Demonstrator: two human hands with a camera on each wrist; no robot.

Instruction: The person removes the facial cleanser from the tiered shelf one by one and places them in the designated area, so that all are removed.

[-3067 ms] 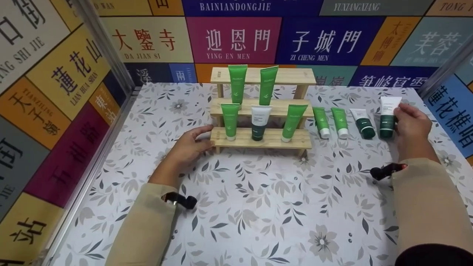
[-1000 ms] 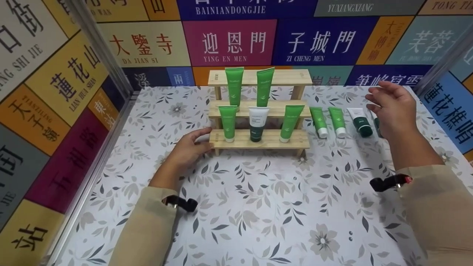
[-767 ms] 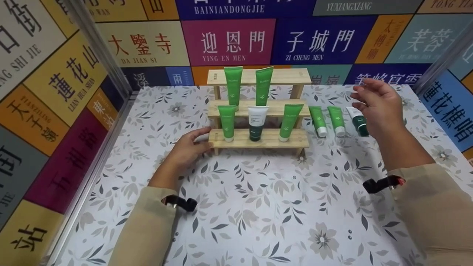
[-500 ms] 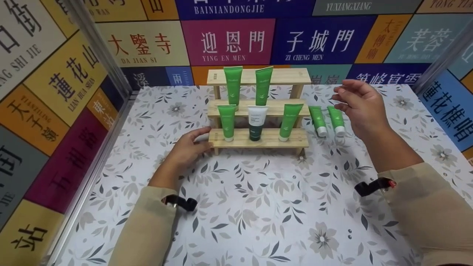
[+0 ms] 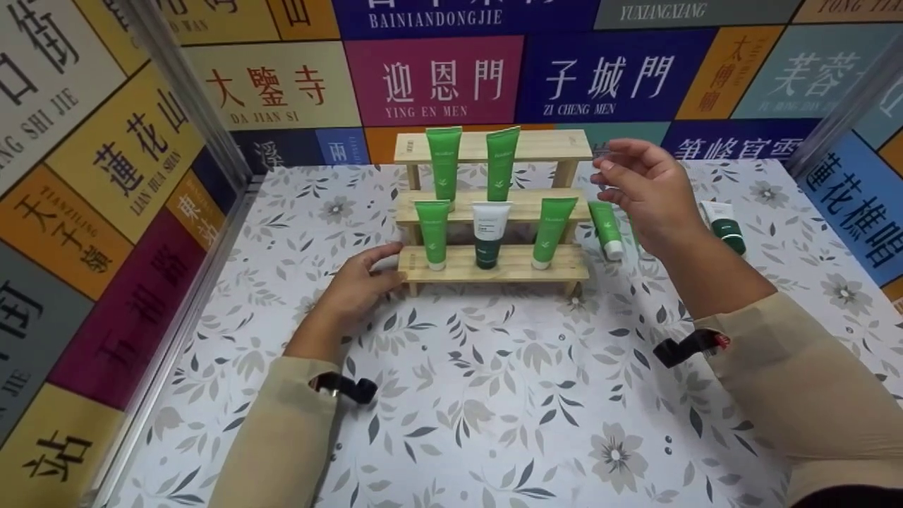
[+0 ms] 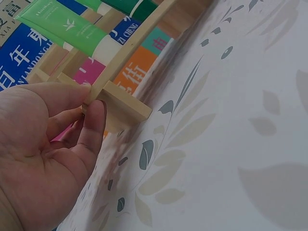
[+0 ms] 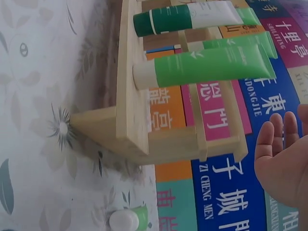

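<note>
A three-tier wooden display rack (image 5: 518, 271) stands toward the back. My left hand (image 5: 355, 288) pinches the left end of its bottom shelf, thumb and fingers at the board's edge (image 6: 127, 98) in the left wrist view. My right hand (image 5: 652, 201) hovers by the rack's right end, fingers loosely curled, holding nothing. On the bottom shelf, cap down, stand a green tube (image 5: 433, 233), a white and dark green tube (image 5: 488, 236) and another green tube (image 5: 552, 233). Two green tubes, left (image 5: 444, 162) and right (image 5: 501, 164), stand on the middle shelf.
Right of the rack a green tube (image 5: 605, 229) lies on the floral tabletop (image 5: 494, 395). A second is mostly hidden behind my right hand. A white and dark green tube (image 5: 726, 229) lies farther right. Printed panels (image 5: 434, 77) wall in the back and sides.
My right hand has let go of the far-right white and dark green tube, which now lies down, and has moved left to the rack's right end. My left hand stays on the rack.
</note>
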